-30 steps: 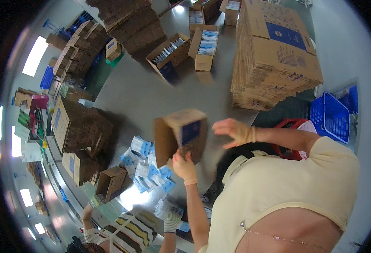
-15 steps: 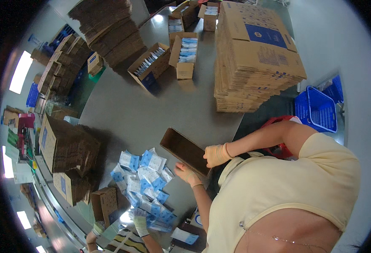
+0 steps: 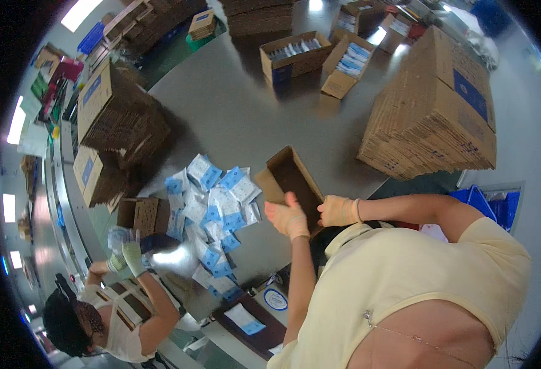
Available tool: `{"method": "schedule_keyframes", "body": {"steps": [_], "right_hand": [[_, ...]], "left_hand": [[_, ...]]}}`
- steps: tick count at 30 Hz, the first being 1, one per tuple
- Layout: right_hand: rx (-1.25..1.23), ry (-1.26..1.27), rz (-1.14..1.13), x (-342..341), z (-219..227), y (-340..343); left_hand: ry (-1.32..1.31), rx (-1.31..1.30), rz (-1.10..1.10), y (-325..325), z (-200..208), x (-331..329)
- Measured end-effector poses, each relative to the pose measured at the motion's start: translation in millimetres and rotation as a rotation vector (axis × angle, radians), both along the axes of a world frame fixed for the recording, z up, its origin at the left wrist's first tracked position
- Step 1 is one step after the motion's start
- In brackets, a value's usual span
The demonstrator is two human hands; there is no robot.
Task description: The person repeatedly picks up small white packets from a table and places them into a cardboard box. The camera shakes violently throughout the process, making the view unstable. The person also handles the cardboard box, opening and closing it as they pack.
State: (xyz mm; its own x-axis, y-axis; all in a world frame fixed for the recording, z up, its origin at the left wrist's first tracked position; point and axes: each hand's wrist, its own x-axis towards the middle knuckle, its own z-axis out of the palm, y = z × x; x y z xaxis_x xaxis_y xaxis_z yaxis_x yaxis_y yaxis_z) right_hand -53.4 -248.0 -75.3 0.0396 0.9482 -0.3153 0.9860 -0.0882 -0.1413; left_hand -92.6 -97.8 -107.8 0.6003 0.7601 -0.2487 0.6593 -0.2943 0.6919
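Observation:
An upright, open-topped cardboard box (image 3: 302, 181) stands on the metal table in front of me, with its brown inside showing. My right hand (image 3: 338, 211) is closed on the box's near right edge. On the box's left side lies my left hand (image 3: 287, 216), thumb apart and fingers stretched along the outside, touching it. Both hands wear pale, thin coverings. Just left of the box spreads a loose heap of white and blue packets (image 3: 218, 200). The inside of the box is partly shadowed, and I see no packets in it.
Filled boxes of packets (image 3: 349, 64) stand at the far side. Flattened cardboard stacks rise at right (image 3: 430, 117) and left (image 3: 119, 117). A co-worker (image 3: 116, 307) in gloves handles a packet beside another open box (image 3: 141, 214) at lower left.
My view has turned, shifting the table's contents in the picture. My left hand has moved up along the box's side, its thumb now apart. The co-worker's hands have lifted a packet.

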Motion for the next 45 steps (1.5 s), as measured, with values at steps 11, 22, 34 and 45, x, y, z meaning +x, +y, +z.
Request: {"method": "schedule_keyframes", "body": {"steps": [11,22,34,45], "right_hand": [[-0.148,-0.008,-0.028,16,18,16],[-0.088,-0.026,-0.055,18,3,16],[-0.188,-0.026,-0.079,21,16,27],[-0.094,0.008,-0.220,22,8,8]], "left_hand": [[-0.334,-0.107,-0.305,28,-28,-35],[0.778,0.191,0.487,76,8,-474],[0.090,-0.142,0.281,291,-45,-275],[0.367,0.171,0.041,188,-27,-136]]}}
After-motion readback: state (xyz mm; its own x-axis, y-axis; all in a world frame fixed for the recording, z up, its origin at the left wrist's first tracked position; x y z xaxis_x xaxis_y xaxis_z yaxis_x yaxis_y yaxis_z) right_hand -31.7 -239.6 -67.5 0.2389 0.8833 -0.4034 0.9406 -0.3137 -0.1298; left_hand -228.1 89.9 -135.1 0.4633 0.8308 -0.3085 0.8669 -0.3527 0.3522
